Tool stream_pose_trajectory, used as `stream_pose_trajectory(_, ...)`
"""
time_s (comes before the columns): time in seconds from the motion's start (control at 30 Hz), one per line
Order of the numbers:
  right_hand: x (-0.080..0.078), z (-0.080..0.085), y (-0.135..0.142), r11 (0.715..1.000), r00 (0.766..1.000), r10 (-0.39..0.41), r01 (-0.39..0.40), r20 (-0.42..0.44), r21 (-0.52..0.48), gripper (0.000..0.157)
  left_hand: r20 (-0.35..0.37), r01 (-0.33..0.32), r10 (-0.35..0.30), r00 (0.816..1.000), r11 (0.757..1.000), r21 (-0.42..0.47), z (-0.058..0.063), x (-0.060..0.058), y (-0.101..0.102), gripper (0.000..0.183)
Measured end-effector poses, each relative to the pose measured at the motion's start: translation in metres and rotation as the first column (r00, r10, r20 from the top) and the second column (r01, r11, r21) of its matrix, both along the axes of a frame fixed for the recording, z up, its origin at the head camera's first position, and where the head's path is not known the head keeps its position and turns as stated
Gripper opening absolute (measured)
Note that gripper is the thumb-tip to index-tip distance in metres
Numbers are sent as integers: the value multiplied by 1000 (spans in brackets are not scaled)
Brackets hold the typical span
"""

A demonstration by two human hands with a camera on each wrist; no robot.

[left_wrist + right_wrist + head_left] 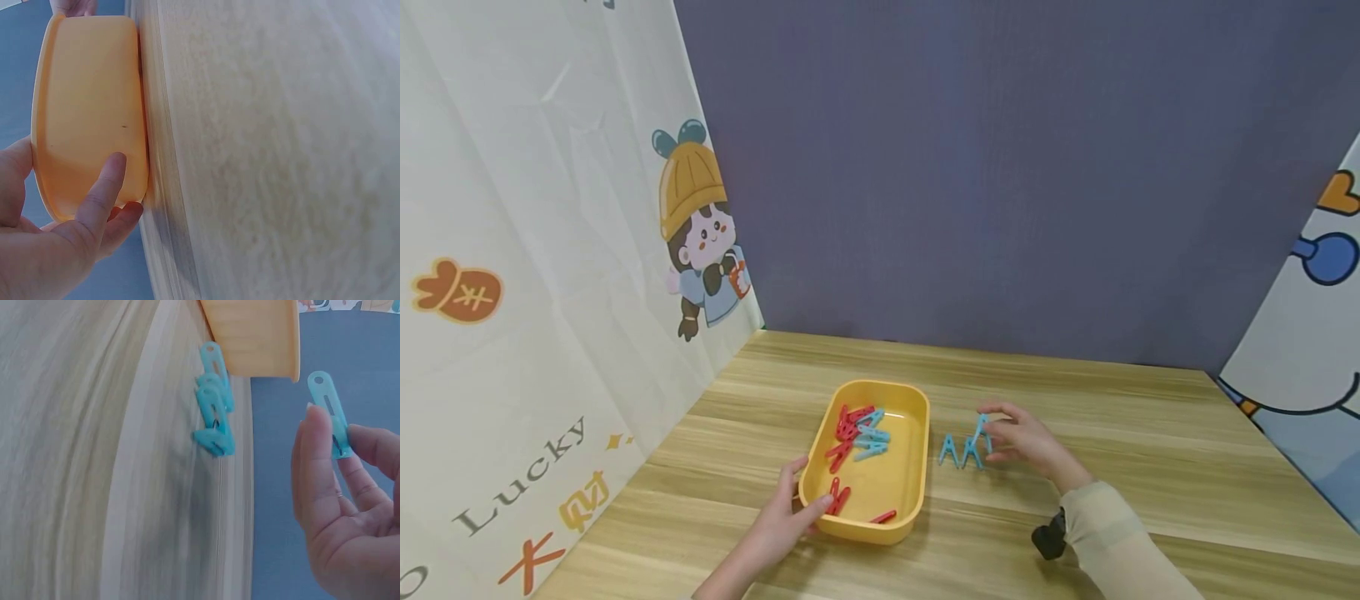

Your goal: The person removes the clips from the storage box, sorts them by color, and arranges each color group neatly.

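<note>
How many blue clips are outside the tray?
3: left clip and middle clip on the table, beside the tray; held clip pinched in the right hand. None seems hidden.

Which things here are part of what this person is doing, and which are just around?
Apparently in the job:
yellow tub, held by the left hand
blue clip pinched by the right hand
other blue clips on the wooden table
red clips and more blue clips inside the tub

Just around:
cartoon-printed sheet
dark backdrop
</note>
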State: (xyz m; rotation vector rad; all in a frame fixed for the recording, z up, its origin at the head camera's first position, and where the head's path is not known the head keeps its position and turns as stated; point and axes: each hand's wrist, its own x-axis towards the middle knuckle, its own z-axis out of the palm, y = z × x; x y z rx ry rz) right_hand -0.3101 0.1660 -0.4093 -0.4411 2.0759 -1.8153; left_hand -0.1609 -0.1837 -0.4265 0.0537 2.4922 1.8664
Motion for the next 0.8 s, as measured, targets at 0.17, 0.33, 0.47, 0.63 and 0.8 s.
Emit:
stream_pose_trajectory(0.17, -1, -3, 4, 1000, 1000, -15, 15, 12, 8, 45, 3, 1, -1, 1000, 1000, -4, 0, 0, 0, 72)
stream_pose_trajectory(0.33, -4, -7, 9, 999, 1000, -16, 16, 1, 32, 50, -3, 2, -2, 1000, 1000, 4, 0, 0, 0, 72)
stream_pose_trajectory(0.47, -6, -11, 12, 998, 1000, -23, 23, -10, 62, 50, 0, 4, -4, 1000, 1000, 5, 0, 0, 0, 72)
stream_pose_trajectory(0.63, -6, -15, 12, 994, 998, -62, 61, 11, 88, 48, -1, 5, -5, 1000, 1000, 8, -1, 1, 0, 71)
stream_pose_trajectory(0.8, -6, -17, 12, 991, 996, -87, 84, 27, 105, 43, 5, -1, 1, 1000, 1000, 13, -2, 0, 1, 71)
